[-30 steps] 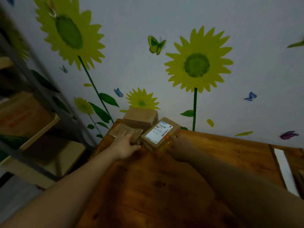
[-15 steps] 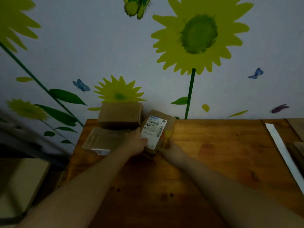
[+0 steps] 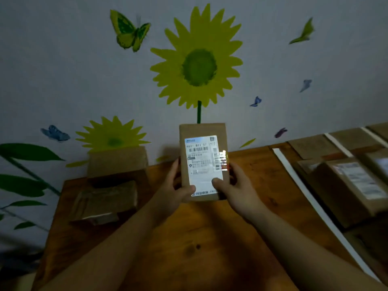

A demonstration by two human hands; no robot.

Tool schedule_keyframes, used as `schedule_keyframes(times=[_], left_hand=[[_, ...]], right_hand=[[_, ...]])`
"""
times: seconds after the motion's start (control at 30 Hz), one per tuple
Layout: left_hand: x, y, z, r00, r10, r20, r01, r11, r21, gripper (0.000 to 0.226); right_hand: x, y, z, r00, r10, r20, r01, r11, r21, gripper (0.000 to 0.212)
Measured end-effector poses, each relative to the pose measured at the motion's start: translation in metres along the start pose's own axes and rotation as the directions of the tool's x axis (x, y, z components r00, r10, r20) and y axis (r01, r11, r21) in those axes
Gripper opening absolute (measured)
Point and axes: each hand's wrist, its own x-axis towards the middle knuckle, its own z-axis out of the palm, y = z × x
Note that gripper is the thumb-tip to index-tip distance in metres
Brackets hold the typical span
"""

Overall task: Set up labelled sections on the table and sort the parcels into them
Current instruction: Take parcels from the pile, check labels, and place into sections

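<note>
Both hands grasp the small brown cardboard parcel (image 3: 202,160), upright and clear of the brown wooden bench (image 3: 199,248). The left hand (image 3: 176,185) wraps its left edge and the right hand (image 3: 237,185) its right edge. The white printed shipping label (image 3: 203,162) faces the camera.

The step in hand looks like reading that label to choose a section. To do it well:

- Both thumbs lie over the label's lower edge, so slide them down onto bare cardboard.
- A bright glare sits on the label's right side, so tilt the parcel slightly until the print there reads cleanly.
- Hold it steady with both hands while reading.

A white tape strip (image 3: 304,185) divides the bench. On its left are a plain brown cardboard box (image 3: 117,162) against the wall and a flat tape-wrapped brown packet (image 3: 105,200) in front of it; on its right are brown labelled cartons (image 3: 352,185). No section names can be seen here, so check the section's name before setting down. Place the parcel wholly on one side of the strip, label up, not straddling it
</note>
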Motion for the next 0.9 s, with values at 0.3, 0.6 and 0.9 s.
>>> schedule_keyframes(times=[0.3,0.6,0.9], left_hand=[[-0.04,0.067,0.123,0.97,0.233,0.066,-0.228,0.971,-0.068,0.081],[-0.095,0.095,0.339,0.898,0.361,0.252,-0.354,0.932,-0.077,0.08],[-0.111,0.112,0.504,0.812,0.377,0.445,-0.403,0.914,-0.039,0.08]], right_hand=[[-0.096,-0.039,-0.118,0.978,-0.196,-0.074,0.196,0.981,-0.001,0.049],[-0.231,-0.023,-0.297,0.912,-0.313,-0.266,0.297,0.95,-0.099,0.052],[-0.327,-0.01,-0.436,0.835,-0.283,-0.472,0.241,0.959,-0.149,0.056]])
